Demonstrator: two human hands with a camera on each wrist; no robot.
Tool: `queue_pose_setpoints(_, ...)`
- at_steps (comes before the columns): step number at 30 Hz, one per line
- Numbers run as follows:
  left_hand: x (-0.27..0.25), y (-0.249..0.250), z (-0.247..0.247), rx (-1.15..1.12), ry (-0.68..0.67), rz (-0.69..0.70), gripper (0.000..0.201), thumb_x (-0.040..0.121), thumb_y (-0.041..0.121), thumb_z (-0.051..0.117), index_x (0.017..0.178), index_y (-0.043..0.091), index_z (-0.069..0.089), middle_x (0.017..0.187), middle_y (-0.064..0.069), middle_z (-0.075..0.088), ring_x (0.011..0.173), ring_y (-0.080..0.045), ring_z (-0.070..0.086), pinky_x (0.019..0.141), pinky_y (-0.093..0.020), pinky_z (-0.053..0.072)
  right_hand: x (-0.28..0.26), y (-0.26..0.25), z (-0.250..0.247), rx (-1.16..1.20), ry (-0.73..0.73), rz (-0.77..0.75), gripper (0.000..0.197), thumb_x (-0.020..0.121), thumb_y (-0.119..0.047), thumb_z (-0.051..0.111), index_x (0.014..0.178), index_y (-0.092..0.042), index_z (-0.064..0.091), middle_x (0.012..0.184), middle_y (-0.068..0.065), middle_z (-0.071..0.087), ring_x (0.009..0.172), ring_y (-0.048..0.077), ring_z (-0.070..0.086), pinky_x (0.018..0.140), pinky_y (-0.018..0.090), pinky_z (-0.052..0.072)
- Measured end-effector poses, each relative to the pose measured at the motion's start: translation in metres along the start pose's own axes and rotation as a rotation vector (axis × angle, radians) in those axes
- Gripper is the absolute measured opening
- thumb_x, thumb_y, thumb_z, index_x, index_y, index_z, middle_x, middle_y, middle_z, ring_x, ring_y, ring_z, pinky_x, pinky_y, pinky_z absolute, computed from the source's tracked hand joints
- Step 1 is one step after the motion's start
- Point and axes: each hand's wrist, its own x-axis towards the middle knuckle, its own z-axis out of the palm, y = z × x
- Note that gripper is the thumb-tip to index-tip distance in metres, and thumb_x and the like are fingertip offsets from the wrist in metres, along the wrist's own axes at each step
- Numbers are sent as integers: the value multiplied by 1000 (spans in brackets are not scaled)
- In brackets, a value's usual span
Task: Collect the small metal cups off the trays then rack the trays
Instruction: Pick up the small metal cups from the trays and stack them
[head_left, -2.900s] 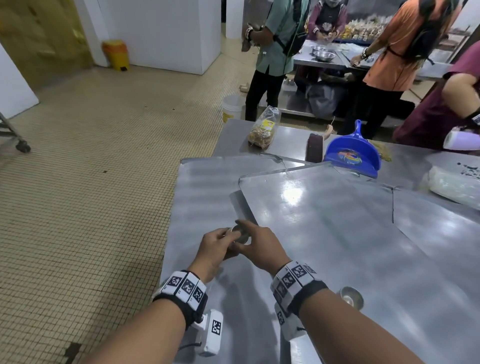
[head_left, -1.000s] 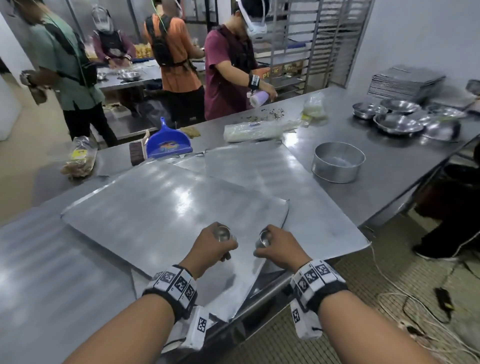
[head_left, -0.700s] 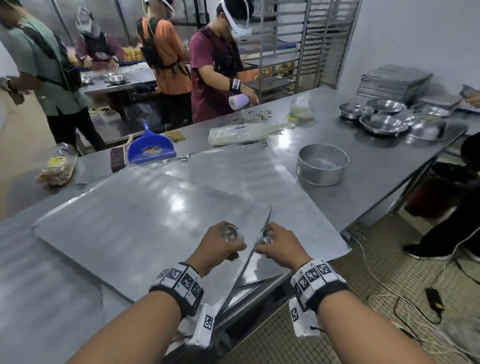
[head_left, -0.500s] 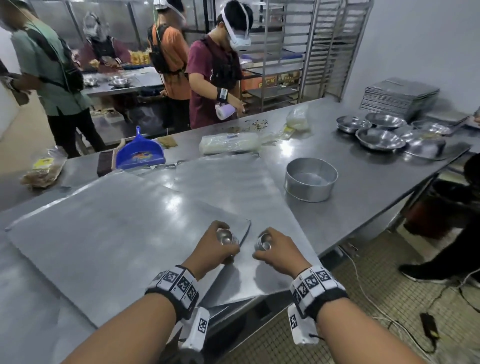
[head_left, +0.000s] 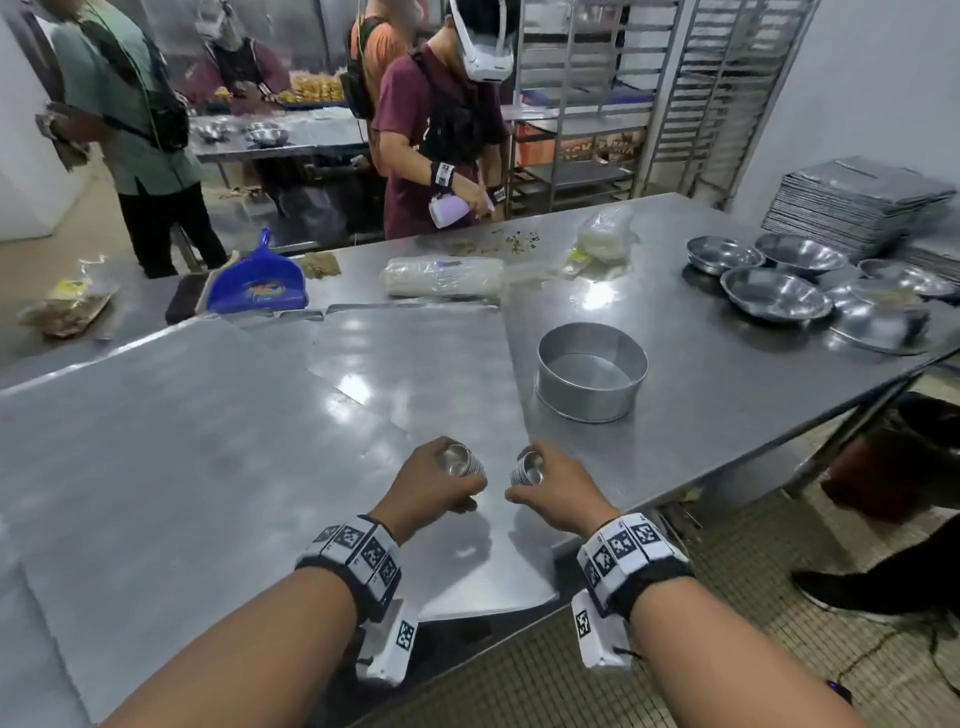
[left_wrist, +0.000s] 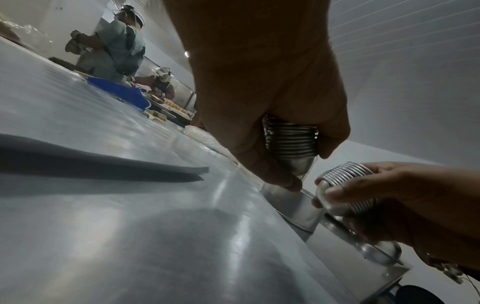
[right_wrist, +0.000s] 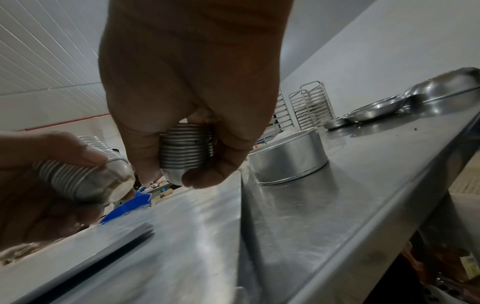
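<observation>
My left hand (head_left: 436, 480) grips a nested stack of small metal cups (head_left: 460, 463), ribbed rims showing in the left wrist view (left_wrist: 291, 142). My right hand (head_left: 556, 483) holds a second stack of cups (head_left: 527, 469), seen close in the right wrist view (right_wrist: 185, 149). Both hands hover side by side, a little apart, over the near corner of flat metal trays (head_left: 197, 457) lying overlapped on the steel table (head_left: 701, 364). A round metal tin (head_left: 591, 376) stands beyond my right hand.
Steel bowls (head_left: 774, 293) and a pile of trays (head_left: 852, 208) sit at the far right. A blue dustpan (head_left: 257, 283) and plastic bags (head_left: 441, 275) lie at the table's far side. A tray rack (head_left: 587, 98) and several people stand behind.
My view has swung from the table's left end to the right, bringing the round tin and bowls into sight. Both hands keep their cup stacks and stay close together.
</observation>
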Motion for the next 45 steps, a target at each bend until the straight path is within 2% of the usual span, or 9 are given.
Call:
queue_pose_setpoints(5, 34, 6, 40, 14, -54, 1, 31, 73, 12, 83, 98, 4, 66, 91, -21, 73, 72, -35, 76, 72, -45, 64, 10, 29, -29, -4, -10, 54, 43, 76, -29, 79, 111, -23, 55, 103, -4, 64, 92, 16, 60, 75, 25, 41)
queue_pose_setpoints(12, 106, 14, 112, 78, -198, 29, 40, 70, 13, 87, 102, 10, 64, 84, -15, 73, 65, -24, 73, 65, -41, 64, 35, 81, -90, -42, 70, 195, 49, 74, -33, 80, 115, -22, 55, 112, 0, 65, 100, 20, 61, 85, 32, 48)
queue_pose_setpoints(17, 139, 11, 142, 293, -271, 85, 33, 70, 15, 78, 94, 23, 57, 80, -1, 68, 58, -18, 71, 50, -24, 54, 54, 110, -107, -29, 61, 287, 49, 75, -28, 79, 117, -24, 53, 113, 0, 65, 100, 18, 62, 89, 34, 51)
queue_pose_setpoints(20, 153, 3, 148, 407, -266, 84, 33, 64, 26, 78, 87, 23, 55, 78, -2, 70, 66, -21, 71, 55, -30, 56, 68, 121, -104, -59, 20, 316, 48, 76, -27, 79, 116, -24, 52, 111, 1, 65, 99, 19, 62, 84, 29, 48)
queue_pose_setpoints(23, 165, -3, 150, 571, -278, 106, 38, 68, 34, 79, 93, 23, 52, 90, 1, 68, 78, -18, 63, 61, -26, 41, 85, 129, -99, -97, -52, 303, 47, 76, -26, 78, 115, -23, 52, 112, 1, 64, 101, 20, 61, 86, 31, 48)
queue_pose_setpoints(26, 173, -7, 155, 642, -277, 78, 39, 74, 35, 77, 97, 23, 48, 98, 0, 65, 86, -19, 60, 68, -25, 39, 106, 140, -97, -158, -129, 253, 47, 74, -25, 75, 116, -22, 52, 117, 3, 60, 104, 20, 58, 91, 33, 48)
queue_pose_setpoints(33, 178, -9, 175, 731, -138, -55, 36, 82, 35, 71, 103, 18, 47, 113, -7, 65, 102, -26, 62, 74, -26, 39, 148, 161, -100, -247, -281, 52, 50, 74, -28, 72, 119, -23, 52, 123, 3, 59, 108, 22, 56, 88, 29, 43)
queue_pose_setpoints(41, 168, -10, 218, 710, 72, -143, 30, 78, 38, 65, 96, 27, 43, 99, -2, 56, 89, -22, 56, 73, -31, 39, 163, 188, -123, -201, -352, -159, 47, 70, -25, 73, 110, -28, 50, 109, 1, 69, 98, 23, 65, 82, 31, 49)
queue_pose_setpoints(45, 161, -8, 236, 681, 151, -161, 37, 76, 41, 65, 105, 27, 47, 104, 1, 57, 90, -19, 56, 74, -31, 40, 162, 200, -138, -192, -380, -202, 50, 69, -28, 71, 114, -31, 50, 112, -1, 68, 101, 22, 65, 85, 32, 50)
